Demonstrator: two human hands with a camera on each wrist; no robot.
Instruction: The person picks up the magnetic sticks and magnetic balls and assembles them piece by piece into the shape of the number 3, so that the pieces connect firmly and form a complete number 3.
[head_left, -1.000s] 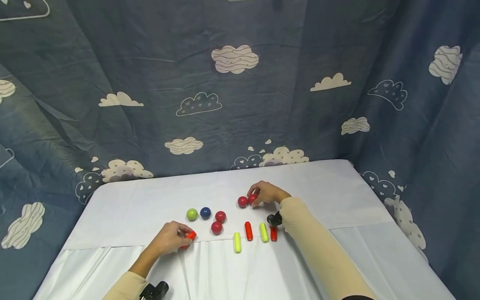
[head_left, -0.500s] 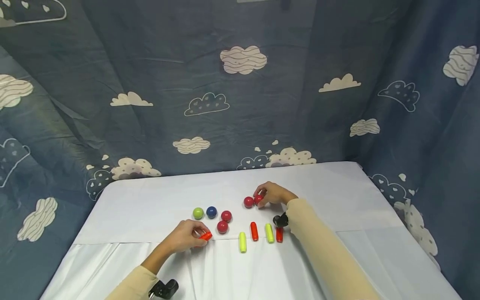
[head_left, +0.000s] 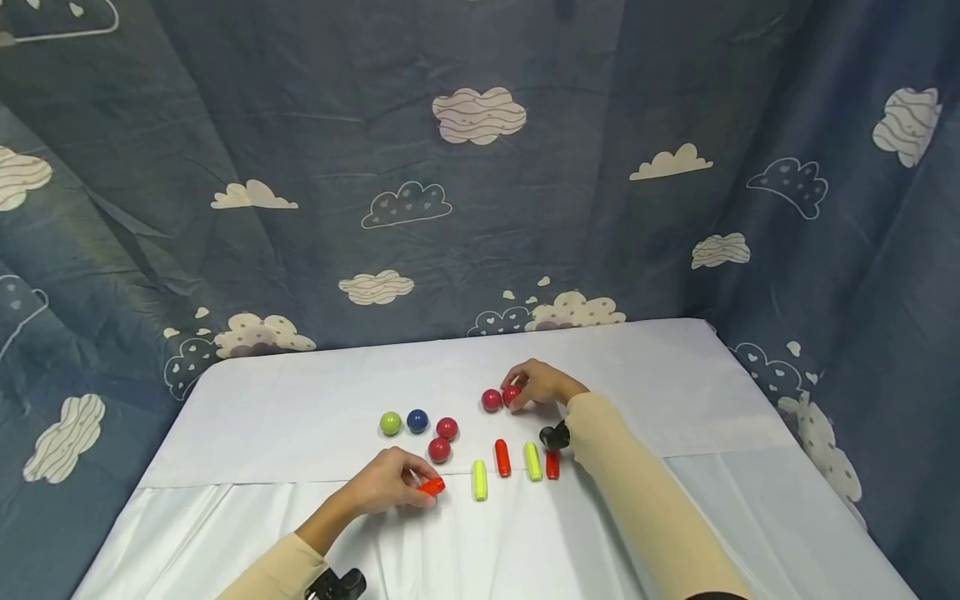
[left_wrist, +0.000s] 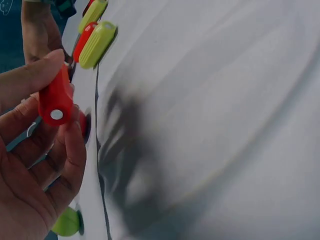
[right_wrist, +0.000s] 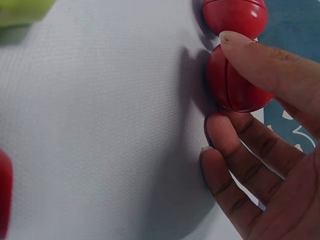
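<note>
Nearest, left hand [head_left: 386,482]: thumb and fingers pinch a red stick [head_left: 431,486], held tilted above the counter; I judge its smooth-looking casing could slip if that pinch loosens.
Sticks on the cloth: a yellow-green stick [head_left: 480,481], a second red stick [head_left: 502,458], another yellow-green stick [head_left: 533,462] and a last red stick [head_left: 552,465], partly hidden by the black wrist camera [head_left: 555,437]; a low sweep from the left could knock them askew.
Loose balls: two red balls [head_left: 439,451], a blue ball [head_left: 417,421] and a green ball [head_left: 390,423] sit beyond the left hand; a brushing knuckle might set them rolling, since I see nothing bracing them.
Right hand [head_left: 542,383]: curled partway round a red ball [head_left: 512,395], its spare fingers bent; the neighbouring red ball [head_left: 491,400] is touching or just beside, I can't tell which, so a twist could nudge it away.
Counter [head_left: 270,417]: white cloth, wrinkled nearer the person, with a seam across that I suspect could catch a stick.
Curtain [head_left: 315,125]: dark blue-grey, printed with pale clouds, hanging behind and around the sides.
</note>
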